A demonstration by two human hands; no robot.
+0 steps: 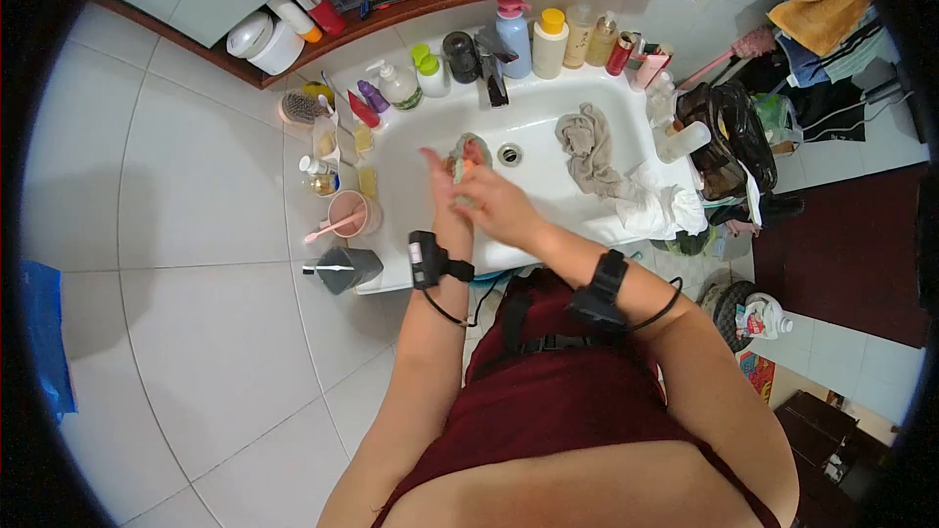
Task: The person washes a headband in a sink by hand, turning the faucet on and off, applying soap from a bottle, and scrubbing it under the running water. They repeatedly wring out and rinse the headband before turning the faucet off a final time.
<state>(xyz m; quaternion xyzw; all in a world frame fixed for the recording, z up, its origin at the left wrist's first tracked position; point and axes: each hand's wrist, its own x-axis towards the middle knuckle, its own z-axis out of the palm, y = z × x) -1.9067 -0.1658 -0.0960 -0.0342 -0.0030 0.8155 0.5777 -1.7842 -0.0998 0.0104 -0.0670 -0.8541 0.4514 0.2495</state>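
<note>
Over the left part of the white sink (533,191), my two hands meet at a small grey-green cloth (471,148) with an orange patch. My left hand (445,176) bears the cloth, its thumb sticking out and its other fingers partly hidden by the cloth. From the right, my right hand (504,207) crosses over, fingers bent and closed against the cloth by the left palm. A crumpled grey cloth (589,149) lies in the basin to the right of the drain (510,154). White cloth (660,205) drapes over the sink's front right corner.
The faucet (492,78) stands at the back rim among pump bottles and tubes. On the left ledge are a hairbrush (298,108), a pink cup (354,213) and a dark grey cup (349,270). A black plastic bag (729,132) sits to the right.
</note>
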